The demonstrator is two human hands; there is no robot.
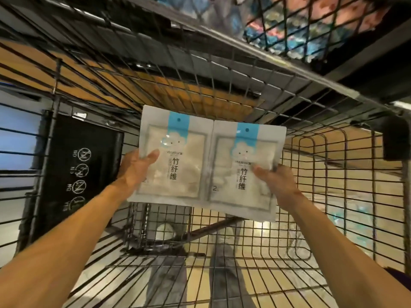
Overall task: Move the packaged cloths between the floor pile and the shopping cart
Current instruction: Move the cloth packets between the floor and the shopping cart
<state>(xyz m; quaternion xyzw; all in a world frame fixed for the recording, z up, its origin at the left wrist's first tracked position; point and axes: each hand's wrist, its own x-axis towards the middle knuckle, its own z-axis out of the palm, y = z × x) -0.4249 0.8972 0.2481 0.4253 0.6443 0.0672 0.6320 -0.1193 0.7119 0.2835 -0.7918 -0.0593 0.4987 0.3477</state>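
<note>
**Two cloth packets held side by side over the cart basket**

Nearest the camera, both bare forearms reach forward over the wire floor of the shopping cart (255, 263). Through that grid a person's grey trouser legs (224, 258) and a pale shoe (164, 230) show below, on a yellowish floor.

The left hand (133, 167) pinches the left packet (175, 158) at its left edge, thumb laid across the front and the fingers hidden behind. The right hand (273, 181) grips the right packet (246, 172) near its right side, thumb on the front face, fingers behind. Both packets are flat white pouches with a blue strip at the top, a cloud figure and dark printed characters; pale folded cloth shows through their windows. They are held upright above the basket, touching along their inner edges, the right one a little lower. No floor pile can be made out.

Left of the packets hangs a black flap (77, 174) printed with round warning signs. To the right, the cart's wire side wall (333, 174) curves round. Beyond the packets the cart's wire front rises, blurred, with brown boards behind it. Farthest off, top right, a mesh panel (311, 25) covers colourful, indistinct goods.
</note>
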